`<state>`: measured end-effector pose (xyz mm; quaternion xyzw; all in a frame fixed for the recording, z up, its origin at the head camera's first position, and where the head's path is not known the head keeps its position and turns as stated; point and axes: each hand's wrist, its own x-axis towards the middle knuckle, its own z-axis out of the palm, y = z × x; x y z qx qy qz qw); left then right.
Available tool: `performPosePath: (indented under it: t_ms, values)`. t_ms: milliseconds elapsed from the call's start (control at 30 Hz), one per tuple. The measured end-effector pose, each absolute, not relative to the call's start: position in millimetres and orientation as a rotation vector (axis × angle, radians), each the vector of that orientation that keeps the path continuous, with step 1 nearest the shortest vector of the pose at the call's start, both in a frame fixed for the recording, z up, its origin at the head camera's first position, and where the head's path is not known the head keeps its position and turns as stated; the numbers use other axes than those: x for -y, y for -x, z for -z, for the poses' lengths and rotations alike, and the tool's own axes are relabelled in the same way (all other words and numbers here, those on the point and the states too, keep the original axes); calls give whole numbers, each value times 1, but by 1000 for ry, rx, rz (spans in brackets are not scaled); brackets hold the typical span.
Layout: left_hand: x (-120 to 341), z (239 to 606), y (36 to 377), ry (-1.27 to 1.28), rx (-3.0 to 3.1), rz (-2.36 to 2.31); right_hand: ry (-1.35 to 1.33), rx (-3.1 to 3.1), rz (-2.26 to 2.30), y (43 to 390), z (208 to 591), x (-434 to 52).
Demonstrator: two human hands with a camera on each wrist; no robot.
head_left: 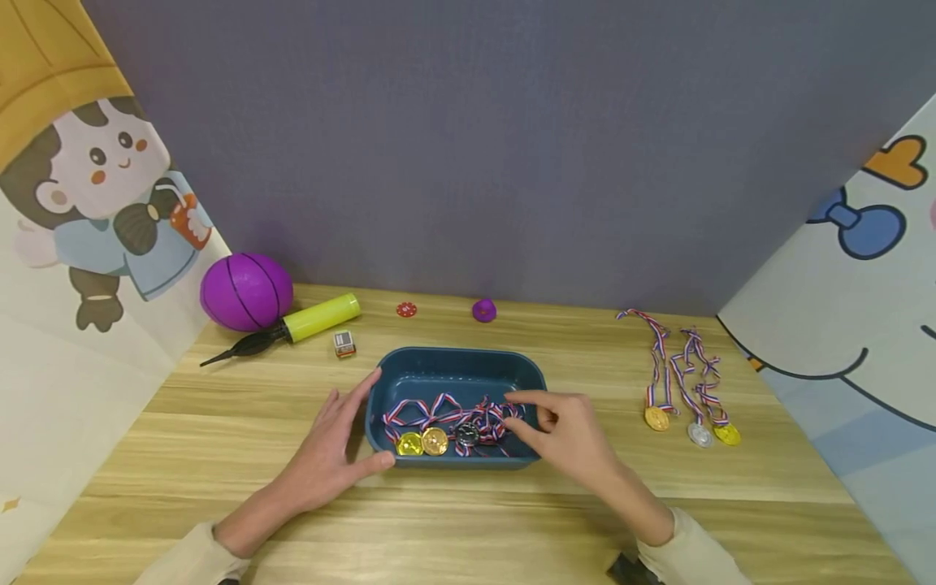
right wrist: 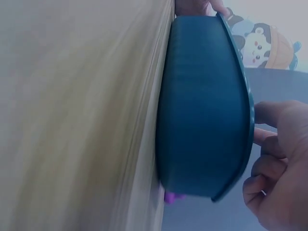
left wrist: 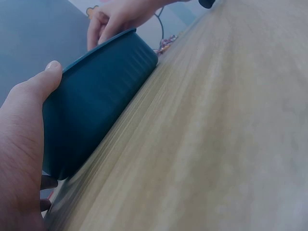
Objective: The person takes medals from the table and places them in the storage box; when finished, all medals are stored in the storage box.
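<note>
1. Steadying the dark blue tray [head_left: 457,363] at its left end, the left hand [head_left: 332,451] lies with straight fingers against the outer wall and its thumb along the near corner; it clasps nothing.
2. Right hand [head_left: 566,435] reaches over the tray's right end, forefinger and thumb extended toward the striped ribbon [head_left: 486,416]; whether they already pinch it cannot be told.
3. Medals in the tray [head_left: 435,440]: two gold discs and one darker disc lie by the near wall, their ribbons tangled together across the floor.
4. Handling, judged: the discs look like thin, light plastic, stiff and smooth; the ribbons are soft and limp and will trail or snag on one another. A grip on the ribbon close to its disc seems best, lifting slowly so the tangle loosens.
5. The tray appears to be light, rigid plastic and may slide on the table [head_left: 512,520], hence the bracing hand.
6. Three further medals [head_left: 691,426] lie laid out, well apart to the right.
</note>
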<state>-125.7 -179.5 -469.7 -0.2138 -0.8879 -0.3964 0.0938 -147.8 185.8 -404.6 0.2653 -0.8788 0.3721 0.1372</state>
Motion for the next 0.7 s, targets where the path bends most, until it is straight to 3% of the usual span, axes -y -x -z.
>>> performPosePath:
  t_ms: [700]
  values:
    - [180,471,126,635,2638,1171,-566,2357,-1061,143,419,-255]
